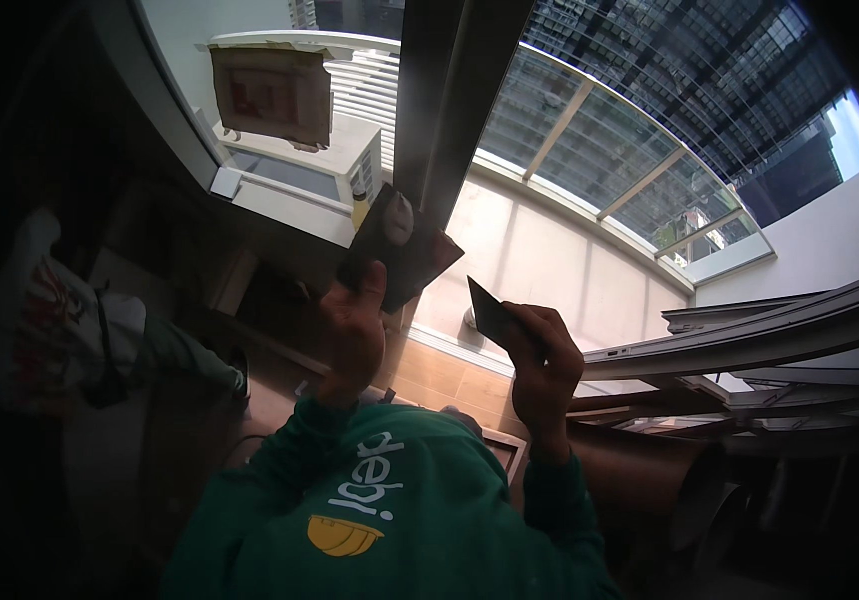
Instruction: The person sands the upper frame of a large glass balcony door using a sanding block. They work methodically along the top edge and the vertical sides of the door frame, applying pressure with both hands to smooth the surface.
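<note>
Green fabric of our sweatshirt (pixel 390 520) fills six o'clock. Above it, our left hand (pixel 350 335) has its fingers closed on a dark, flat rectangular plate (pixel 400 245) bearing a pale oval patch, held up at eleven o'clock. Our right hand (pixel 542 355) pinches a thin black card-like blade (pixel 490 315) at one o'clock, well apart from the plate. We judge a scraping or spreading step is in hand, calling for blade to meet plate. Farther off at ten o'clock stands a white boxy unit (pixel 300 165); its contents we cannot tell.
</note>
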`<state>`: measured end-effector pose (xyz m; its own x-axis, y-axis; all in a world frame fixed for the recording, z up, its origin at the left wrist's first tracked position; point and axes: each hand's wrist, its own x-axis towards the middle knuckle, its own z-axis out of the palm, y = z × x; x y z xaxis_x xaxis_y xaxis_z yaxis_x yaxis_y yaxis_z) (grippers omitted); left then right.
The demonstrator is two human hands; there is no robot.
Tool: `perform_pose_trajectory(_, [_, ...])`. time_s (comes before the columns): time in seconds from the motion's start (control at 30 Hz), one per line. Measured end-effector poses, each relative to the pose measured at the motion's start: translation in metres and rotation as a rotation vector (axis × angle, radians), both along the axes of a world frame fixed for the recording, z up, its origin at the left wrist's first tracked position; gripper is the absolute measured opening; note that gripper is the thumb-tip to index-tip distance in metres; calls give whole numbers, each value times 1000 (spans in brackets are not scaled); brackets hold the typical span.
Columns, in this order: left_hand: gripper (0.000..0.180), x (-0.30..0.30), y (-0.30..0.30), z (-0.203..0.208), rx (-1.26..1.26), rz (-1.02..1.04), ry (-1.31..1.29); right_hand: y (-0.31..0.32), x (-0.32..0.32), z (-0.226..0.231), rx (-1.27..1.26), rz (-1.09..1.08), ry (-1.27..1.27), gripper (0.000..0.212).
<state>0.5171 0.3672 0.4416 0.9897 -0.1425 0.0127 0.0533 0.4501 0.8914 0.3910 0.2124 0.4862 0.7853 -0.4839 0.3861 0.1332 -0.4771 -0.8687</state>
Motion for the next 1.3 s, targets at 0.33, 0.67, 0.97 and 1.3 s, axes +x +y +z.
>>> perform_pose_trajectory(0.33, [31, -27, -31, 3, 447, 390, -517, -7, 13, 17, -752, -57, -68, 33])
perform_pose_trajectory(0.67, [35, -39, -50, -11, 557, 316, -456, -29, 9, 25, -745, -102, -65, 33])
perform_pose_trajectory(0.97, [56, -37, -70, 13, 248, 250, -194, -37, 20, 26, -706, -278, -148, 35])
perform_pose_trajectory(1.3, [27, -17, -72, 49, -416, -467, 332, -53, -9, 30, -395, -150, -218, 34])
